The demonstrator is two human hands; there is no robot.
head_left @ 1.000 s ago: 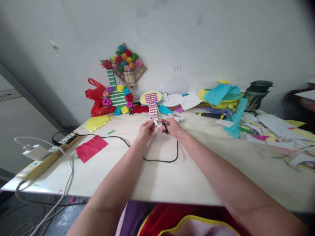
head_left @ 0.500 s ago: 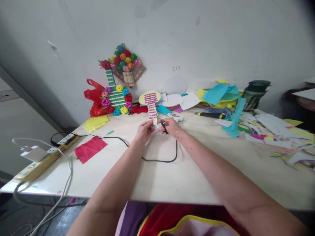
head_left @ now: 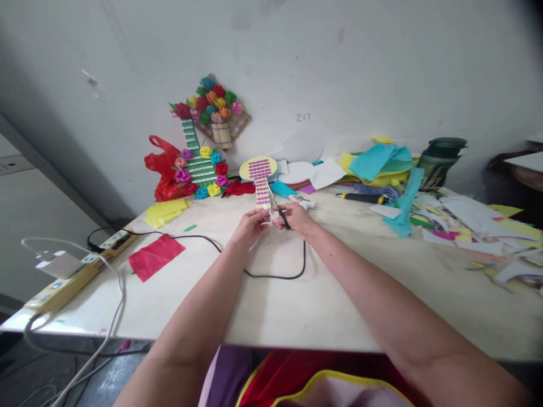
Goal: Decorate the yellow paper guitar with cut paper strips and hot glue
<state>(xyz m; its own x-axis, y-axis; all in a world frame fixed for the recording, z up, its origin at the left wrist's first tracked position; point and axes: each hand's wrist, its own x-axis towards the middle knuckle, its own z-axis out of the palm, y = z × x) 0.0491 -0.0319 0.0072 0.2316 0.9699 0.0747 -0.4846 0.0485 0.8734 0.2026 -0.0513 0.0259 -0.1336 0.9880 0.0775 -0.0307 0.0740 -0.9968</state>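
Near the middle of the table, my left hand [head_left: 253,224] is closed, its fingertips pinching something small and pale that I cannot make out. Close to its right, my right hand [head_left: 294,219] is closed around the dark handles of scissors [head_left: 281,215], whose blades point up and away. Just beyond both hands stands a guitar-shaped paper piece [head_left: 262,176], yellow with purple strips, its lower end near my left fingertips. The black cord [head_left: 275,277] passes below my hands.
At the left lie a power strip [head_left: 80,278], red paper [head_left: 156,258] and yellow paper [head_left: 167,213]. Flower-trimmed crafts [head_left: 202,169] lean on the wall. To the right are a yellow-black tool [head_left: 362,198], blue paper [head_left: 382,163], a dark bottle [head_left: 439,164] and paper scraps [head_left: 470,226].
My left fingertips have shifted slightly, and the pale piece between my hands shows less. The scissors have turned a little; the rest looks the same.
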